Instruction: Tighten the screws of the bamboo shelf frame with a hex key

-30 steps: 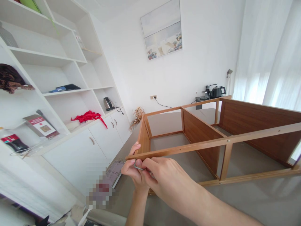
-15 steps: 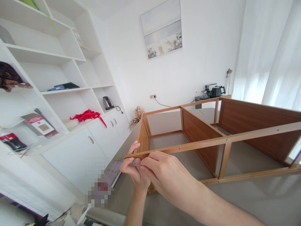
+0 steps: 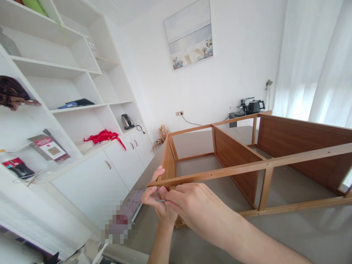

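Note:
A wooden shelf frame (image 3: 189, 178) lies on its side on the grey table, its slatted rails and brown panels facing various ways. My left hand (image 3: 162, 211) grips the frame's near left corner, with fingers above and below the rail. A small screw head (image 3: 158, 187) shows at that corner, on the rail's outer face. My right hand (image 3: 192, 205) pinches a bent hex key (image 3: 160, 200) just below the screw. The key's short arm points up at the screw; whether its tip sits in the head, I cannot tell.
A phone showing a timer (image 3: 133, 202) lies at the table's left edge. White shelving (image 3: 68, 113) holds a kettle (image 3: 127, 121), red cloth (image 3: 104, 136) and a cola bottle (image 3: 16, 165). A coffee maker (image 3: 242, 109) stands beyond the frame. Curtains hang at right.
My right hand and the hex key have shifted slightly downward, and more of the key shows below the rail. My left hand keeps its grip on the corner.

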### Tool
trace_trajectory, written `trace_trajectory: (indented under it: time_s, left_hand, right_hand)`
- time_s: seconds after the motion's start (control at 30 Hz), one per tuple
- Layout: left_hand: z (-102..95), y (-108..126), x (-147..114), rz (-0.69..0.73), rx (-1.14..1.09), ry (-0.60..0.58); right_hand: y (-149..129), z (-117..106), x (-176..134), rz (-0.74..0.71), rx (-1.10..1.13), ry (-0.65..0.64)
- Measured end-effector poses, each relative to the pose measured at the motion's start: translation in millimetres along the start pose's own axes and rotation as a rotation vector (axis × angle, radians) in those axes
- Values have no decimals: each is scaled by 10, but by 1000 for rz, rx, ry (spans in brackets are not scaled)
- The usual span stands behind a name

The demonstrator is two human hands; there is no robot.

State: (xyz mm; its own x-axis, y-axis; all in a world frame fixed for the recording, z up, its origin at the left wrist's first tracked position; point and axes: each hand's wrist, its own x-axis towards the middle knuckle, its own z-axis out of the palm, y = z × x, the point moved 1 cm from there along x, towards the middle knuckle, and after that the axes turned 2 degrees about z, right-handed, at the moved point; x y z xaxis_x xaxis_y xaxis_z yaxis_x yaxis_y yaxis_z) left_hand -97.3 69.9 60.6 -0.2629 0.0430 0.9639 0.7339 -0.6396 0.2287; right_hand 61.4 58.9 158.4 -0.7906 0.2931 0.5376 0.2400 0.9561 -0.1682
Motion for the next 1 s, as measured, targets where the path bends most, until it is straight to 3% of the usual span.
trace_trajectory:
  time_s: [0.23,1.0]
  left_hand:
    - [-6,-6,-11,8,23,11]
    - [-67,-1,73,-21,-79,-49]
  right_hand:
    - [31,-11,-17,-13,-50,102]
    - [34,72,-11,-5,-36,173]
